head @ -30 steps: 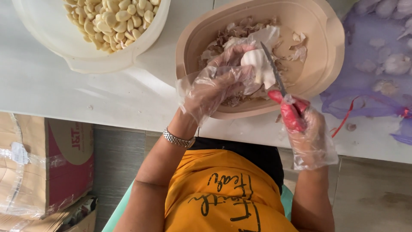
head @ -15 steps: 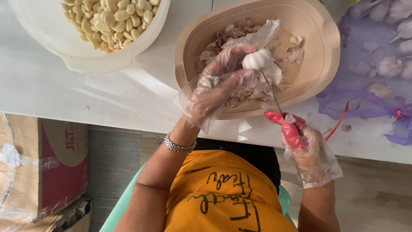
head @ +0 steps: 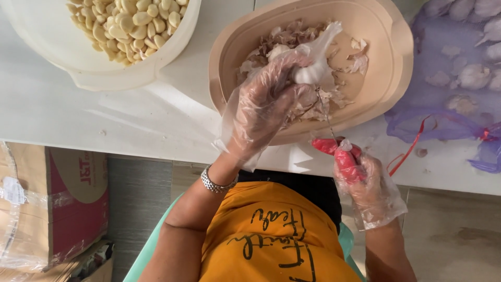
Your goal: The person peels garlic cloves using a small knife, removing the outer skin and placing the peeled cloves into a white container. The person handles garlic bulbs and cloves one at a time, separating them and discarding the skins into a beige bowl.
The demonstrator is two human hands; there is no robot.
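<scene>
Tech A: Grip status, left to right: left hand (head: 266,107), in a clear disposable glove, was closed around a whole garlic bulb (head: 308,73) and held it over the tan oval basin (head: 389,78). Right hand (head: 365,180), also gloved, was clenched on the red handle of a small knife (head: 334,146), whose thin blade pointed up toward the bulb without clearly touching it.

Tech B: Position of surrounding items?

Tech A: Far left, a cardboard box (head: 57,198) sat below the white table (head: 104,115). A white bowl (head: 83,73) at upper left carried a deep pile of peeled cloves (head: 125,23). Loose papery skins (head: 292,39) lay in the tan basin. Far right, a purple mesh bag (head: 459,78) contained several unpeeled bulbs.

Tech B: Progress assessment?

Tech A: Judged as well advanced but incomplete. Many cloves were finished; the held bulb appeared largely intact, and the bagged bulbs remained unprocessed.
</scene>
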